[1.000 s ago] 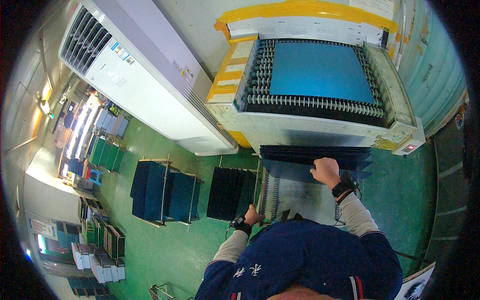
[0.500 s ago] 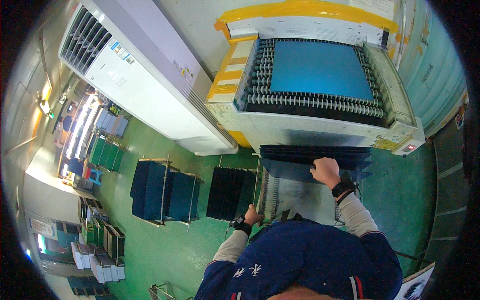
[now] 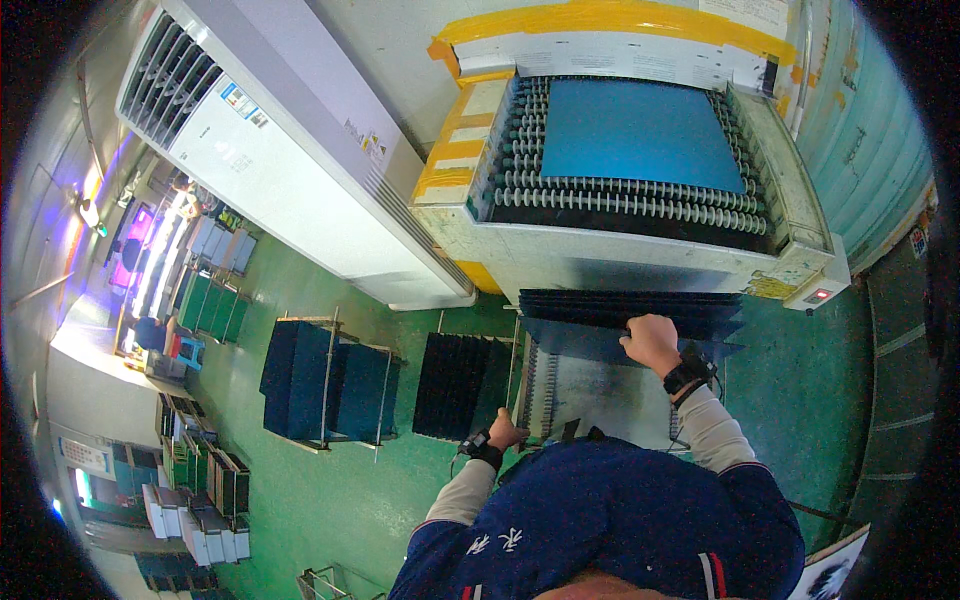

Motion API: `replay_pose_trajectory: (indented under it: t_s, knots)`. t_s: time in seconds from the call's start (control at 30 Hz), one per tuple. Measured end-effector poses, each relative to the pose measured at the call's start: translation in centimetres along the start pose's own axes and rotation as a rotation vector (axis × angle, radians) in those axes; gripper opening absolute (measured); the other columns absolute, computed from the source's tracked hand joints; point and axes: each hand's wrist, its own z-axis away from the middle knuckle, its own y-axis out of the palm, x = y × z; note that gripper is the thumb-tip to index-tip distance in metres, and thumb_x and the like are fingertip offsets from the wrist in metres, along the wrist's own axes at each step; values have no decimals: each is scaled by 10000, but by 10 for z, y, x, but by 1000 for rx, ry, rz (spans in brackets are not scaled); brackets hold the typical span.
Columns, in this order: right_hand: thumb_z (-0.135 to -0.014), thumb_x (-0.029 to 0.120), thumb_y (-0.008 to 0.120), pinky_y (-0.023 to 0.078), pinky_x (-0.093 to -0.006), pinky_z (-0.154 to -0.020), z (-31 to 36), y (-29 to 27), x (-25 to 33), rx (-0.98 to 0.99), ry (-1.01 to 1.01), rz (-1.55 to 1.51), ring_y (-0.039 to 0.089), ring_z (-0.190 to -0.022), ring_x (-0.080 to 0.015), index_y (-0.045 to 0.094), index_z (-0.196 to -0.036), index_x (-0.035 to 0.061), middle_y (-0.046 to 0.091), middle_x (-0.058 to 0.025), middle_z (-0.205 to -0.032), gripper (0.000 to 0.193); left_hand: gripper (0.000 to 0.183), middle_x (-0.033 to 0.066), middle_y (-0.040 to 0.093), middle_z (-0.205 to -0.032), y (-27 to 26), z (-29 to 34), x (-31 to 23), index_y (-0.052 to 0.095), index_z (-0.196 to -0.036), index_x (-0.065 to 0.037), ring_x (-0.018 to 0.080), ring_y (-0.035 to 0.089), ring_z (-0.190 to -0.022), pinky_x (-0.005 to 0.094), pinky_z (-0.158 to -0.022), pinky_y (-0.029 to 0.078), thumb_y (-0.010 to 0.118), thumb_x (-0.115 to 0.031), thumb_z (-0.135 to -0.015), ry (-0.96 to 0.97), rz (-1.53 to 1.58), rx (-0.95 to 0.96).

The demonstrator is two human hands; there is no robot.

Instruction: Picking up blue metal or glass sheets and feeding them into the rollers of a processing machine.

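Observation:
My right hand [image 3: 652,343] is closed at the upper edge of a dark blue panel [image 3: 575,337], the nearest of several thin panels standing on edge in a rack. My left hand [image 3: 507,431] is curled around the near left corner of that rack [image 3: 519,385]; its fingertips are partly hidden. Inside the rack, a pale grey base [image 3: 610,400] and a strip of spring-like coils [image 3: 541,390] show in front of the panels. Beyond, a bright blue panel [image 3: 640,135] lies flat on the rollers [image 3: 630,208] of a conveyor machine [image 3: 600,255].
Left of my rack stands another rack of dark panels [image 3: 462,385], and farther left a third rack [image 3: 330,385]. A tall white air conditioner [image 3: 300,190] stands beside the conveyor. More racks and stacked boards [image 3: 205,470] line the far left. Dark wall panels [image 3: 900,370] rise at the right.
The bright blue panel has shifted slightly away from me on the rollers. Light at the far left has turned purplish. Both hands stay in place.

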Motion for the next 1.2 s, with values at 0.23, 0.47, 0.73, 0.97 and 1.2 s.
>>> replay_pose_trajectory:
  t_s: [0.23, 0.47, 0.73, 0.97, 1.2]
  knots:
    - [-788, 350, 720, 548, -475, -741, -1, -9, 6, 99, 37, -3, 695, -836, -358, 741, -848, 65, 711, -156, -820, 292, 796, 294, 651, -1000, 1, 1, 1, 380, -1120, 28, 440, 661, -961, 474, -830, 541, 889, -324, -619, 6, -46, -32]
    - [-760, 349, 749, 538, -464, -700, -1, 3, -1, 11, 3, 9, 688, -771, -357, 731, -807, 67, 701, -151, -758, 287, 813, 290, 645, -1006, 4, -5, 4, 379, -1123, 40, 433, 660, -964, 470, -820, 540, 893, -325, -609, -22, 2, -15]
    - [-758, 350, 751, 538, -469, -695, 0, 0, 0, 14, 11, -2, 685, -759, -364, 728, -794, 66, 697, -157, -755, 287, 824, 279, 649, -985, 1, 0, -1, 375, -1123, 38, 421, 666, -938, 461, -800, 543, 893, -331, -599, 14, -24, -25]
    - [-753, 344, 753, 535, -473, -683, 0, -2, 2, -15, -2, -13, 680, -743, -369, 721, -773, 62, 687, -162, -732, 284, 824, 267, 665, -939, 0, 0, 0, 375, -1137, 31, 420, 677, -896, 469, -774, 549, 880, -339, -602, -5, -16, 1]
    - [-751, 342, 750, 535, -468, -683, -1, 2, -2, 8, 14, -9, 681, -744, -362, 724, -782, 68, 692, -151, -741, 277, 889, 293, 662, -1011, 8, -6, 8, 364, -1225, 50, 427, 674, -953, 459, -811, 554, 867, -337, -603, 4, -31, -18]
